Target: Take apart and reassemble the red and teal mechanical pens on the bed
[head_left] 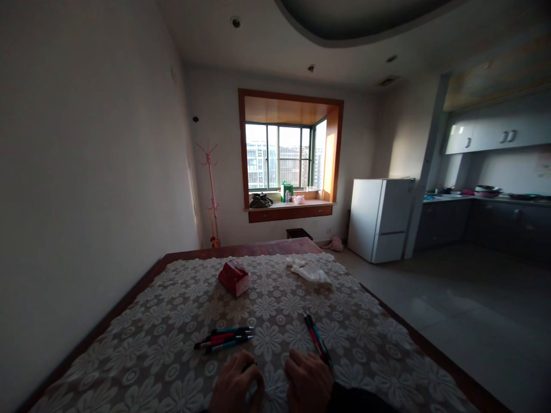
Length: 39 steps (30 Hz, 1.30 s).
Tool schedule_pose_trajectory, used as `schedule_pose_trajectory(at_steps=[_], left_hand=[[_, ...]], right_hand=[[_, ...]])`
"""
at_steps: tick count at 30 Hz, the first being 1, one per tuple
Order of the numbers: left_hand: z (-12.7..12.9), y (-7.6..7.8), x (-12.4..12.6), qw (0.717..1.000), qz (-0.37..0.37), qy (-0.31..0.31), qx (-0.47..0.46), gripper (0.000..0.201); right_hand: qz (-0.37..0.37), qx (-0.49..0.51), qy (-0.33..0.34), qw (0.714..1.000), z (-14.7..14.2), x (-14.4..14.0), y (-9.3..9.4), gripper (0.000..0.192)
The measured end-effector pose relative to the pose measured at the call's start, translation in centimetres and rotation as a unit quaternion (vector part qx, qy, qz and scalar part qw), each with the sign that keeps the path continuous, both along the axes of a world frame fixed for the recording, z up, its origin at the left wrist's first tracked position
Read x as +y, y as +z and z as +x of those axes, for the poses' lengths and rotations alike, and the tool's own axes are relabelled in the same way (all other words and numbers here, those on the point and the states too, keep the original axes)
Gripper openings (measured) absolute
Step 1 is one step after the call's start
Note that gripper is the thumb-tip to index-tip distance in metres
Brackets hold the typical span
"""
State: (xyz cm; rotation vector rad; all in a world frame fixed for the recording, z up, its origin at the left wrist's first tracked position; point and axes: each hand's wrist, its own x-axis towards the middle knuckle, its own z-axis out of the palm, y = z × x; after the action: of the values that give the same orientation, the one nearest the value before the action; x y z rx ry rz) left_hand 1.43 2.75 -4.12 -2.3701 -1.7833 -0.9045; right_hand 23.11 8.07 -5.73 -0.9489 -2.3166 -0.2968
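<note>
Both my hands rest at the near edge of a table covered with a white flowered lace cloth (181,310). My left hand (236,385) is curled around a dark pen whose tip shows above the fingers. My right hand (308,382) lies next to it, fingers bent, close to the near end of two pens (317,337), one red and one dark, lying side by side; whether it touches them I cannot tell. A loose group of three pens (224,339) lies just beyond my left hand.
A red tissue pack (233,278) and a crumpled clear plastic bag (310,271) lie farther back on the table. A wall runs along the left. Beyond stand a bay window (284,158), a pink coat stand (210,195), a white fridge (379,218) and kitchen counters (486,218).
</note>
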Motion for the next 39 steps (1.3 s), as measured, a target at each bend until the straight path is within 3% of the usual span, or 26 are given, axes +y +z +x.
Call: schedule_pose_trajectory(at_steps=[6,14,24,29,35,39], left_hand=[[-0.1,-0.2,0.0,1.000,-0.001,-0.022,-0.011,0.014],[-0.2,0.1,0.1,0.998,-0.059,-0.018,-0.033,0.010],[-0.8,0.2,0.5,0.990,-0.102,-0.040,-0.086,0.010],[-1.9,0.3,1.3,0.980,-0.133,-0.099,-0.107,0.031],[-2.1,0.4,1.6,0.977,-0.148,-0.101,-0.119,0.038],[-1.9,0.7,1.3,0.983,-0.121,-0.097,-0.100,0.047]], right_hand=[[-0.043,-0.059,0.021,0.997,-0.4,0.3,0.3,0.007],[0.001,0.003,-0.003,1.000,-0.4,0.1,-0.2,0.011],[0.004,0.034,-0.025,0.999,0.5,-1.7,1.9,0.011],[0.021,0.046,-0.024,0.998,0.6,-2.1,2.3,0.017],[0.015,0.041,-0.020,0.999,0.5,-1.3,1.5,0.015],[-0.009,-0.009,0.042,0.999,0.0,-0.5,0.9,0.011]])
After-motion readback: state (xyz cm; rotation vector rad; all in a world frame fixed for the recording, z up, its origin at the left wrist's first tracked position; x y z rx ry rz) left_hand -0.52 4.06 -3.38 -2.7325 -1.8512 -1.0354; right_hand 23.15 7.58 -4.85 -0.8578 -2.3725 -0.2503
